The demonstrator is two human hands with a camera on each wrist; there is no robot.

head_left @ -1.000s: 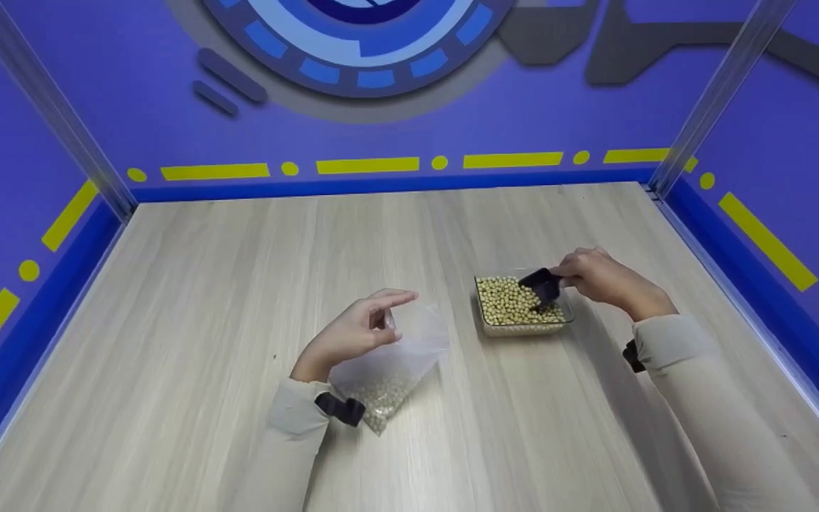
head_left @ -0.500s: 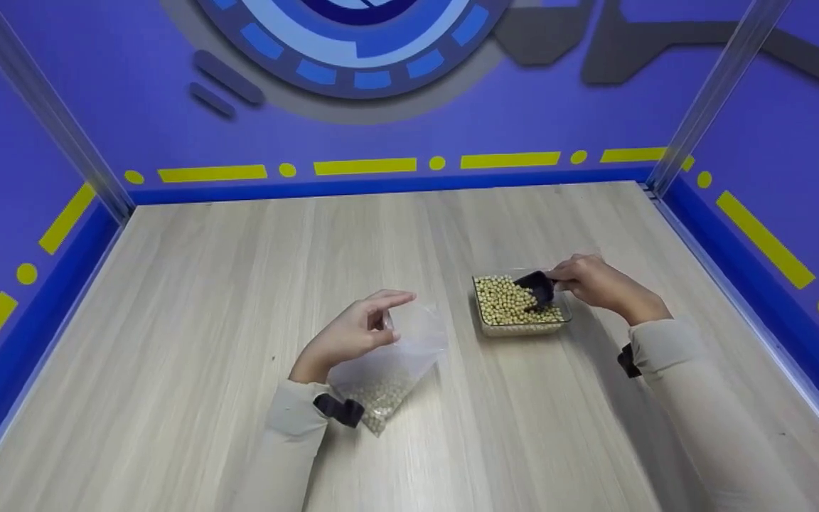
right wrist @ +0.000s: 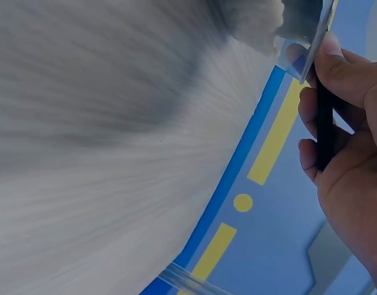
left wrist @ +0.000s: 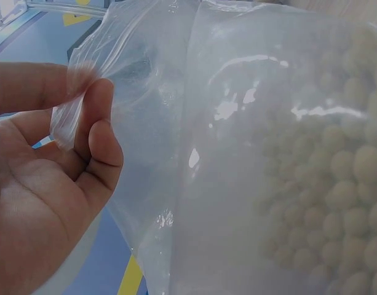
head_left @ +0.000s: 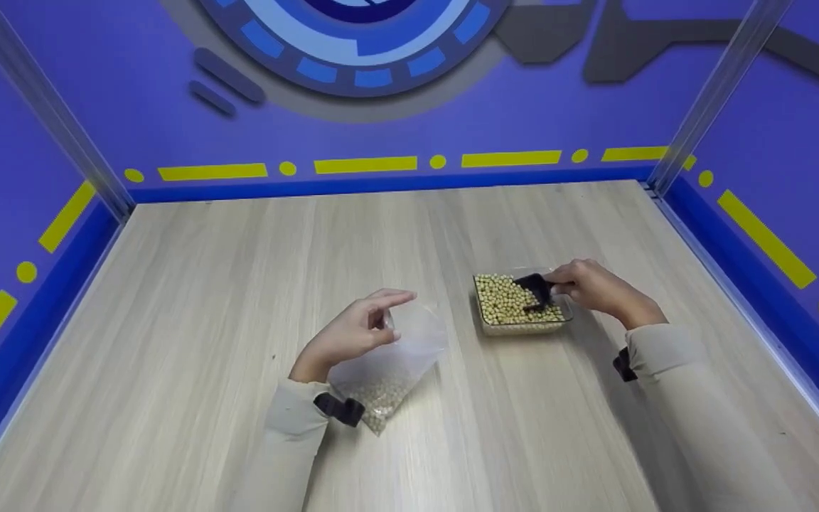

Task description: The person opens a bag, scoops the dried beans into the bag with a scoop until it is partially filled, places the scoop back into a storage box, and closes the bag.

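Note:
My left hand [head_left: 352, 331] pinches the mouth edge of a clear zip bag [head_left: 416, 341]. Pale round beans [left wrist: 342, 203] fill the lower part of this bag. In the left wrist view the plastic runs between the bent fingers [left wrist: 102, 135]. To the right, a rectangular glass container [head_left: 523, 329] holds yellowish round beans [head_left: 502, 295]. A black scoop [head_left: 536, 290] has its front end down among them. My right hand [head_left: 598, 288] grips the scoop's handle [right wrist: 325, 123], which shows well in the right wrist view, over the container's right rim.
All of this is on a light wood-grain table [head_left: 239, 284]. Blue-purple panels with yellow dashes [head_left: 367, 165] wall it at the back and both sides. Metal posts [head_left: 715, 92] stand at the back corners.
My right hand has come slightly nearer to me, and the scoop has shifted a little left within the beans. The left hand and the bag stay in place.

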